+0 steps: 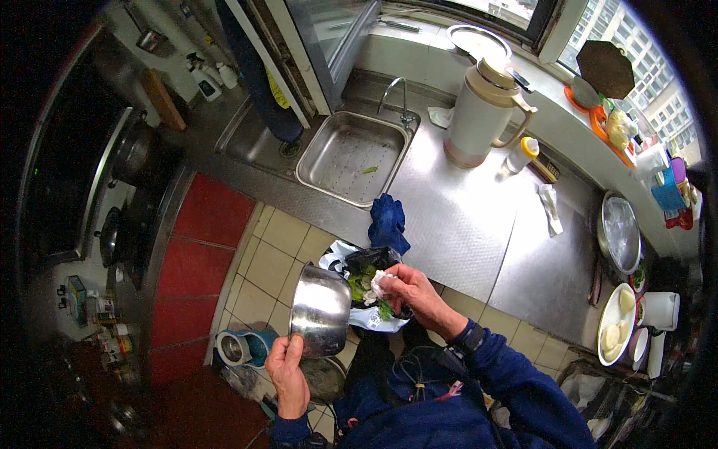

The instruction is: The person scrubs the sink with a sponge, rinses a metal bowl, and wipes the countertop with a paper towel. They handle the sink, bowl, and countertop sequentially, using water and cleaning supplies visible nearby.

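Note:
My left hand (pixel 290 370) grips the rim of a stainless steel pot (pixel 321 311), which is tilted on its side so its inside faces away from me. In my right hand (pixel 412 294) is a crumpled white piece (pixel 382 282), perhaps tissue or a wet scrap, pinched between the fingers. Directly below both hands a lined trash bag (pixel 374 321) gapes, with green leaf scraps (pixel 358 285) and whitish bits in it. A dark blue cloth (pixel 388 221) hangs over the counter edge just beyond the bag.
A steel sink (pixel 353 160) with a green scrap and a curved faucet (pixel 399 95) lies ahead. On the steel counter (pixel 449 224) stand a large thermos jug (pixel 483 115) and a yellow-capped bottle (pixel 521 154). To the right are a metal basin (pixel 604 236) and a white oval dish (pixel 604 345).

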{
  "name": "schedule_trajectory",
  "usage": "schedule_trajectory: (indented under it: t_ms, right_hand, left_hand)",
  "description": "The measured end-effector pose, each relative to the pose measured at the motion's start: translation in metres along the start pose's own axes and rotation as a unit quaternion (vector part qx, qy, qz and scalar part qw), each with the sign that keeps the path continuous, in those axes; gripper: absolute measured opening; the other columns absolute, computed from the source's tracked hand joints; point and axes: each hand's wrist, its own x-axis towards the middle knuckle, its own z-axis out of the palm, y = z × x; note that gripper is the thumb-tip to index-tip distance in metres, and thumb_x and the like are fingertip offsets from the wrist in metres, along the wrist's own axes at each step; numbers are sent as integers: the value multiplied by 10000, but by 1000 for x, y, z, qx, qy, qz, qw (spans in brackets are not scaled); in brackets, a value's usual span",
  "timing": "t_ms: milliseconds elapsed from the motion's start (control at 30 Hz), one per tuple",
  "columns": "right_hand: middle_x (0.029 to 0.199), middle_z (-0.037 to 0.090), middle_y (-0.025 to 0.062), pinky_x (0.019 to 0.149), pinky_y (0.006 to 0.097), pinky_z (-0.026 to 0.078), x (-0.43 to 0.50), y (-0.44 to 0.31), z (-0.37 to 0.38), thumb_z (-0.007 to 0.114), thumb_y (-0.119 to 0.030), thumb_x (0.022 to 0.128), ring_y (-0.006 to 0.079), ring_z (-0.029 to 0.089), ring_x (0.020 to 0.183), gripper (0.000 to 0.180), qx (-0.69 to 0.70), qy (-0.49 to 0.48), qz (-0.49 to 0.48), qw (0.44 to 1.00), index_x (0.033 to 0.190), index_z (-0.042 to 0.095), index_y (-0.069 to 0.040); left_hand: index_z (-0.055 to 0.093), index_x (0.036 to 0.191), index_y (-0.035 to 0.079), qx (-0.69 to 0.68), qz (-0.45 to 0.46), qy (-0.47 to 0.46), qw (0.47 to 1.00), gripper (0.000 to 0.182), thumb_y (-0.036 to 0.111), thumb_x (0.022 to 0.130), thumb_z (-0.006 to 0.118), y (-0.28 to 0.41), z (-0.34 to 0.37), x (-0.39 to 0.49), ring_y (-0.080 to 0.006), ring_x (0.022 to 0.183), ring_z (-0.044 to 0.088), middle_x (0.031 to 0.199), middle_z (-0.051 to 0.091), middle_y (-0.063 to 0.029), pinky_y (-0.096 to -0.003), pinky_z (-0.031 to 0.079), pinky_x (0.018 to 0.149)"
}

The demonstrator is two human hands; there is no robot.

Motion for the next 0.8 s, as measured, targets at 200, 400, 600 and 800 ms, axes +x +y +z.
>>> schedule_trajectory:
  t_ms: [200, 400, 600, 800]
  right_hand:
    - [842, 637, 44, 577, 244, 456, -2, 9, -1, 613, -229, 968, 82, 557, 671, 221, -118, 46, -93, 988, 1058, 595, -28]
    - [825, 662, 99, 639, 304, 493, 8, -7, 0, 585, -165, 976, 140, 614, 729, 220, -271, 99, -174, 942, 1108, 606, 10]
    - [827, 610, 132, 609, 376, 524, -8, -16, 50, 652, -107, 862, 285, 644, 717, 193, -424, 58, -466, 775, 1041, 603, -53]
    - [757, 500, 51, 544, 342, 490, -6, -9, 76, 661, -132, 799, 199, 574, 648, 201, -506, -23, -546, 668, 988, 600, -99]
  left_hand:
    - [592, 850, 28, -6, -8, 5, 1000, 229, 219, 954, 661, -1, 4, -7, -65, 751, 441, 802, 531, 26, -238, 373, 700]
    - [579, 829, 31, -1, 11, 11, 1000, 254, 235, 965, 644, -4, 13, -8, -65, 720, 414, 769, 493, 41, -243, 363, 664]
    - [571, 829, 15, 56, 62, 18, 996, 286, 252, 984, 610, -4, 28, -4, -59, 688, 384, 732, 463, 48, -249, 333, 600]
    - [592, 838, 7, 105, 89, 61, 989, 271, 234, 986, 603, -1, 39, -5, -65, 679, 416, 708, 493, 31, -256, 367, 594]
